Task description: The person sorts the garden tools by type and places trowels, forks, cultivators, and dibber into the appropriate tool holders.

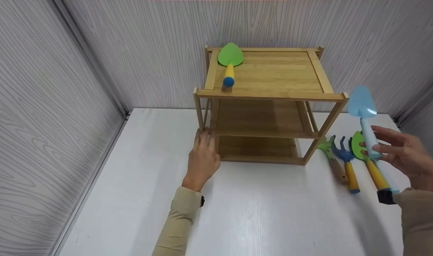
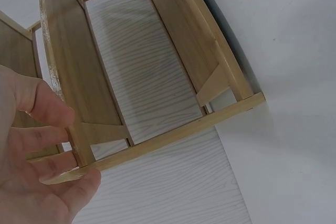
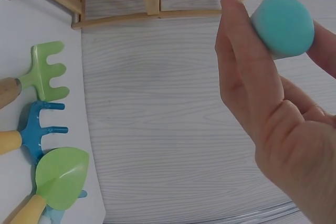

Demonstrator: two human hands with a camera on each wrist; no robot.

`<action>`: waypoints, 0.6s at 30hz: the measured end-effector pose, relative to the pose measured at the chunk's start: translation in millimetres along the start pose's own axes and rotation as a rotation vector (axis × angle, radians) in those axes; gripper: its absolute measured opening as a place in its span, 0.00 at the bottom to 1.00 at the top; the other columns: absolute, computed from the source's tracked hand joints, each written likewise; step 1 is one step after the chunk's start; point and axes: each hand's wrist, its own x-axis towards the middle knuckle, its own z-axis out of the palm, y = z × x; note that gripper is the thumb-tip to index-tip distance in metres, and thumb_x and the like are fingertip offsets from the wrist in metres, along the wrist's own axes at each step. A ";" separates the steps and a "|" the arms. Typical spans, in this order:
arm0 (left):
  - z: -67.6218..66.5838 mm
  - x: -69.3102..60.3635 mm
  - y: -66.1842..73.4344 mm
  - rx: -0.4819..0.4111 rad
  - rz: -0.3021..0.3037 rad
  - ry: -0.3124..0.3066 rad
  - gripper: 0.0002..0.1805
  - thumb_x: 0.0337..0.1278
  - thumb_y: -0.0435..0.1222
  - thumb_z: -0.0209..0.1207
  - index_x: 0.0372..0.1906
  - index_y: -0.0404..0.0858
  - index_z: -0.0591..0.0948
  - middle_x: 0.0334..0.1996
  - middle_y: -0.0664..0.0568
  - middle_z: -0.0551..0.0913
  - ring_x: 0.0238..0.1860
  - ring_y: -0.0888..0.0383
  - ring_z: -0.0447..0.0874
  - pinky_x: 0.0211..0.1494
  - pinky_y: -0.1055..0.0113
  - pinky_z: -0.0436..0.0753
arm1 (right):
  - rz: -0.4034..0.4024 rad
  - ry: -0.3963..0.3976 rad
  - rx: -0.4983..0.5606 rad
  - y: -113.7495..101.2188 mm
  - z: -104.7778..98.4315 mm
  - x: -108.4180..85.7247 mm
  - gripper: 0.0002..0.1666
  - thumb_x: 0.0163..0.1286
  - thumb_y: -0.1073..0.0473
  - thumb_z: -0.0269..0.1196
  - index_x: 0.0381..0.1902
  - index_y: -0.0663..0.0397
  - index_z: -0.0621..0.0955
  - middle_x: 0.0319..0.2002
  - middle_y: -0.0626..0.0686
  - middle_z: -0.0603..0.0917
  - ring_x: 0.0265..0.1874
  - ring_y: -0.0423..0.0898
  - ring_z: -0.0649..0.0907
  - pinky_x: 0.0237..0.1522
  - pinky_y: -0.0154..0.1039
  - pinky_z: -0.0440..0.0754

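White table (image 1: 259,217), three-tier wooden shelf (image 1: 280,74) on it. Left hand (image 1: 203,158)'s got its fingers bent round the shelf's front-left post; right hand (image 1: 410,153)'s mostly closed, pinching a light-blue trowel (image 1: 366,126) by the handle, up in the air just right of the shelf.

Trowel (image 1: 230,65) atop rack (image 1: 280,74), left; forks (image 1: 349,169), second trowel (image 1: 376,174) on table (image 1: 255,213), right of rack.
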 end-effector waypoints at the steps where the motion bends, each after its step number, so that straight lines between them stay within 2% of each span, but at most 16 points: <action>1: 0.2 -0.3 -0.3 -0.004 0.001 0.001 0.31 0.53 0.23 0.62 0.65 0.22 0.72 0.65 0.30 0.69 0.69 0.30 0.64 0.52 0.52 0.86 | -0.004 -0.002 0.002 -1.6 0.8 -0.1 0.28 0.72 0.78 0.56 0.53 0.38 0.84 0.49 0.43 0.81 0.39 0.44 0.87 0.41 0.35 0.87; 8: -1.1 0.3 -0.5 -0.006 0.005 -0.003 0.30 0.53 0.22 0.59 0.64 0.22 0.72 0.65 0.29 0.69 0.68 0.29 0.64 0.50 0.51 0.86 | -0.078 -0.049 -0.012 -9.7 6.3 2.4 0.30 0.71 0.80 0.54 0.56 0.41 0.83 0.50 0.45 0.83 0.39 0.45 0.88 0.41 0.35 0.87; 12: -2.4 1.0 -0.2 -0.010 0.002 0.004 0.30 0.53 0.21 0.58 0.65 0.22 0.71 0.65 0.30 0.68 0.69 0.28 0.64 0.48 0.51 0.87 | -0.116 -0.065 0.021 -14.4 10.4 5.4 0.30 0.71 0.81 0.53 0.58 0.46 0.82 0.51 0.47 0.83 0.42 0.45 0.88 0.41 0.37 0.87; 18: -1.4 0.3 0.3 -0.016 -0.003 -0.010 0.31 0.54 0.22 0.59 0.66 0.21 0.71 0.66 0.29 0.68 0.69 0.28 0.63 0.53 0.50 0.85 | -0.150 -0.093 0.086 -25.8 16.2 8.4 0.30 0.71 0.83 0.51 0.61 0.52 0.82 0.53 0.51 0.81 0.44 0.48 0.89 0.42 0.39 0.87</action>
